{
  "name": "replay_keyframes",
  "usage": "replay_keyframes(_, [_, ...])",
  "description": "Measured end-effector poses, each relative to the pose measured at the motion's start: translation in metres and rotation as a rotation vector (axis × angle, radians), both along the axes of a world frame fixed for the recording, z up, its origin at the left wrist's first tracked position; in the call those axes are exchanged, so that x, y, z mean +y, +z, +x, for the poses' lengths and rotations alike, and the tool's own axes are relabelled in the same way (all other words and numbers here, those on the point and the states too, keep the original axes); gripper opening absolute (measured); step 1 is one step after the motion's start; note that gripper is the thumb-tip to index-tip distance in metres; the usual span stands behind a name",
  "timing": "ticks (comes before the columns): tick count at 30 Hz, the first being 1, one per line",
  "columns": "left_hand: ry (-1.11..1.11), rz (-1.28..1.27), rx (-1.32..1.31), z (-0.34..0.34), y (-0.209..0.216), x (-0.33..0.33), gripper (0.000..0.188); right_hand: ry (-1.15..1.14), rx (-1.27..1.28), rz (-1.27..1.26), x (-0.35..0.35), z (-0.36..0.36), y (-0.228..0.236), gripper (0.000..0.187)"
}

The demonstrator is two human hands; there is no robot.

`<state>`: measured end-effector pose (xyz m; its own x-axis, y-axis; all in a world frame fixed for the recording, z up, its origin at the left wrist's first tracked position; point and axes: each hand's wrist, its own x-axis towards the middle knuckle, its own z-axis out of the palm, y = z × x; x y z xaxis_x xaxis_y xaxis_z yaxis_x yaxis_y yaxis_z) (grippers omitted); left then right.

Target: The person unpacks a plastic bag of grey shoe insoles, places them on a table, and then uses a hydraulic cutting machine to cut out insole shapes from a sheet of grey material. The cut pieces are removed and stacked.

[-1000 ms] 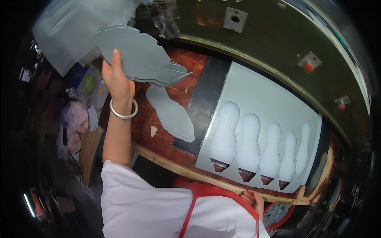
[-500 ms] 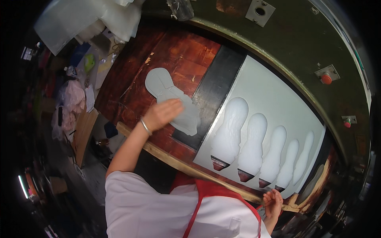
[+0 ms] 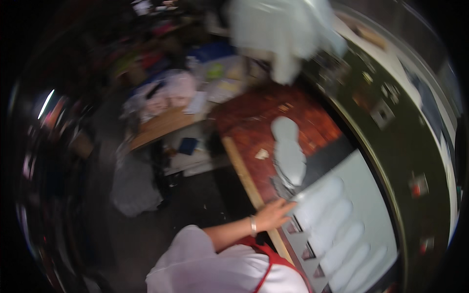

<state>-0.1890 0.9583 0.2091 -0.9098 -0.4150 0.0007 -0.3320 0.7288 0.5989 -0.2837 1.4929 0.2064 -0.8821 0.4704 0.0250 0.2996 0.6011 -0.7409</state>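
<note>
A person is laying a left hand (image 3: pixel 273 215) on a white sheet of cut-out shapes (image 3: pixel 351 219), lower right of the frame.

The open palm is pressing the sheet's near corner, seemingly positioning it; blur obscures contact. A loose grey cutout (image 3: pixel 289 156) is lying just above. Next calls for sliding the sheet square.

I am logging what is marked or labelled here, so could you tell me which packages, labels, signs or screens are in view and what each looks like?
Small square plates on the dark curved panel at right: grey, blurred.
Small red-and-white tags further along that panel.
No clear screens or packages.
</note>
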Motion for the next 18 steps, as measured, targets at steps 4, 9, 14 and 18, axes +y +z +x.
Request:
replay_keyframes(4, [0.267, 0.177, 0.129, -0.028, -0.009, 0.004, 0.046, 0.106, 0.018, 0.21, -0.028, -0.022, 0.023, 0.034])
replay_keyframes(9, [0.129, 0.151, 0.103, -0.034, 0.0, -0.005, 0.027, 0.327, -0.104, -0.057, -0.015, -0.015, 0.043, 0.04])
replay_keyframes(14, [-0.205, 0.796, -0.131, 0.05, 0.019, -0.031, 0.03, 0.377, -0.354, -0.544, 0.031, 0.086, 0.025, 0.029])
replay_keyframes(18, [-0.251, 0.719, -0.307, 0.052, 0.016, -0.056, 0.035, 0.396, -0.694, -0.213, 0.053, 0.122, 0.002, 0.019])
